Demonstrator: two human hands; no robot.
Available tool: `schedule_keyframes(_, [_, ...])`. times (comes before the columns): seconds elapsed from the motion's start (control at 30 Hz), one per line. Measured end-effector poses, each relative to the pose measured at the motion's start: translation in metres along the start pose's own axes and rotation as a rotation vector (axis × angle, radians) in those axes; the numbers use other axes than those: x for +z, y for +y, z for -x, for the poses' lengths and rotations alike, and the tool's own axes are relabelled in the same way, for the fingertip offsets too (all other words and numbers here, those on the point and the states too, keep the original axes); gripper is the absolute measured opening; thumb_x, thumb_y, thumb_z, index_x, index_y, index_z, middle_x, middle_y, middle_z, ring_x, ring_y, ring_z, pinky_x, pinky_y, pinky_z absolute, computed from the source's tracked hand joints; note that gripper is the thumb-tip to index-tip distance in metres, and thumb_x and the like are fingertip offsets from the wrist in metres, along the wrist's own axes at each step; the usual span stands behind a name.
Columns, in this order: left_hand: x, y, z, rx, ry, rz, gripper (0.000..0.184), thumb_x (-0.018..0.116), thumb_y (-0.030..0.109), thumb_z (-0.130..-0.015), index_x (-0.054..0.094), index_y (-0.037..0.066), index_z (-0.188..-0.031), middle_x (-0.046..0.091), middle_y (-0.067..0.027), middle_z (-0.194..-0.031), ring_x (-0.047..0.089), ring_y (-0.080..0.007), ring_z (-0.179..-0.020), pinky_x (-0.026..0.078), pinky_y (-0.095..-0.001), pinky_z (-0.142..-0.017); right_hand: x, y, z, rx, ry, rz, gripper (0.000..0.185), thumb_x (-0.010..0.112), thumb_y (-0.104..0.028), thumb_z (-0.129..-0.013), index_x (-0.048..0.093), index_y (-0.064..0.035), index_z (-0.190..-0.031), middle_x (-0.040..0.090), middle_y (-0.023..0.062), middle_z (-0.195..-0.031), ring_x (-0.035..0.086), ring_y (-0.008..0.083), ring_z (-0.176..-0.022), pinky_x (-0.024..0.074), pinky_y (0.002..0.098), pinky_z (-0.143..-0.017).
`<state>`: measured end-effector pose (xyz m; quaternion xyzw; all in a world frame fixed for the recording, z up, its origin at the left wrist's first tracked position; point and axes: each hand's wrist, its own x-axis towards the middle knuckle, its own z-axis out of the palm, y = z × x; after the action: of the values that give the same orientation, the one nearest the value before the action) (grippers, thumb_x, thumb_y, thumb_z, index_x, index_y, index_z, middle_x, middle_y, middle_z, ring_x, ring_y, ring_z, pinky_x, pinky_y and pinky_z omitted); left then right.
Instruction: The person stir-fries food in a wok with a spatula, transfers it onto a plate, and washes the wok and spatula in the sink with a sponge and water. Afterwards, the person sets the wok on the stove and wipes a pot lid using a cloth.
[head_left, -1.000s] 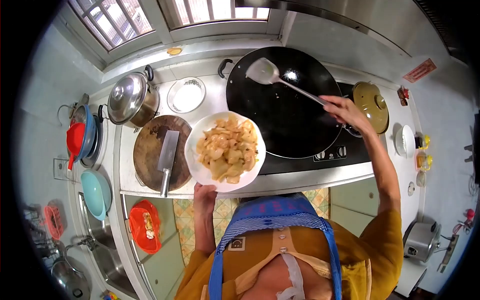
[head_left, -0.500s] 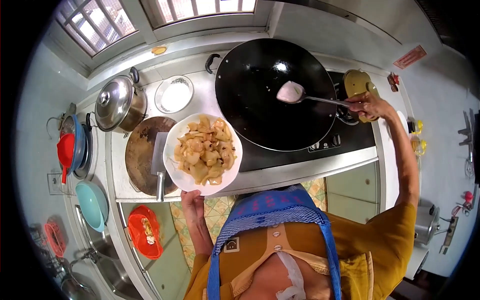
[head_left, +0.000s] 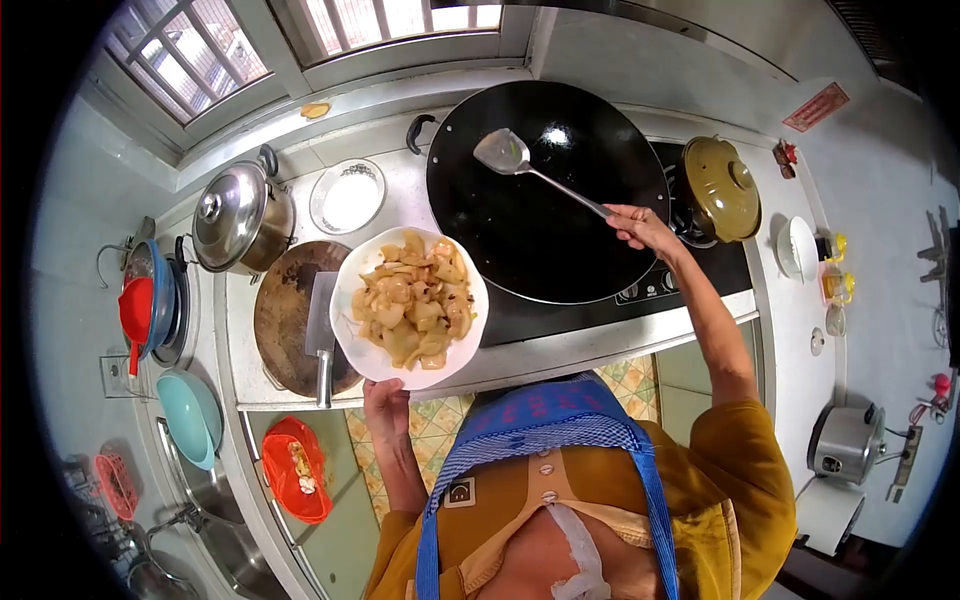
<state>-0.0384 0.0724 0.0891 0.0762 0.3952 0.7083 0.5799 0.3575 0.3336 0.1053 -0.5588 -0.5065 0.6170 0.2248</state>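
Observation:
My left hand (head_left: 386,402) grips the near rim of a white plate (head_left: 450,362), which is heaped with glossy pale sliced food (head_left: 412,305). The plate is held above the counter's front edge and overlaps the cutting board. My right hand (head_left: 640,228) is closed round the handle of a metal spatula (head_left: 503,152). The spatula's blade is over the left part of a large black wok (head_left: 560,240), with a small green bit on it. Only tiny specks show in the wok.
A cleaver (head_left: 322,325) lies on the round cutting board (head_left: 285,320). Behind are a lidded steel pot (head_left: 232,215) and a white dish (head_left: 347,196). An amber lidded pot (head_left: 720,190) is right of the wok. A red basket (head_left: 293,470) hangs below the counter.
The plate in my left hand has shifted left over the cleaver. My right hand moved the spatula rightward across the wok, then back to its left part. The view has shifted a little.

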Motion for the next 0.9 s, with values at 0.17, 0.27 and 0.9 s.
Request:
schedule_keyframes(0.17, [0.009,0.000,0.006,-0.006,-0.019,0.018,0.057,0.056,0.001,-0.062,0.041,-0.008,-0.116,0.050,-0.0150,-0.115,0.050,-0.0261,-0.106,0.038,-0.0349,-0.094,0.003,-0.018,0.030,-0.087,-0.004,-0.018,0.041,0.056,-0.016,-0.083,0.048,-0.0027,-0.121,0.046,-0.0059,-0.066,0.038,0.0009,-0.053,0.0258,0.0147,-0.040])
schedule_keyframes(0.27, [0.017,-0.002,0.004,-0.031,-0.078,0.034,0.057,0.056,0.001,-0.063,0.041,-0.008,-0.117,0.050,-0.0150,-0.116,0.049,-0.0262,-0.107,0.038,-0.0346,-0.093,-0.001,-0.047,0.070,-0.163,0.029,0.137,0.039,0.056,-0.016,-0.084,0.050,-0.0041,-0.120,0.042,-0.0063,-0.062,0.035,0.0007,-0.050,0.0244,0.0152,-0.040])
schedule_keyframes(0.9, [0.051,-0.023,-0.046,-0.164,-0.201,-0.048,0.041,0.053,-0.001,-0.069,0.047,-0.004,-0.110,0.056,-0.0119,-0.107,0.056,-0.0199,-0.095,0.045,-0.0302,-0.081,0.059,-0.037,0.218,-0.924,0.562,1.065,0.044,0.060,0.009,-0.065,0.063,-0.0128,-0.103,0.057,0.0073,-0.078,0.054,0.0187,-0.066,0.0424,0.0263,-0.054])
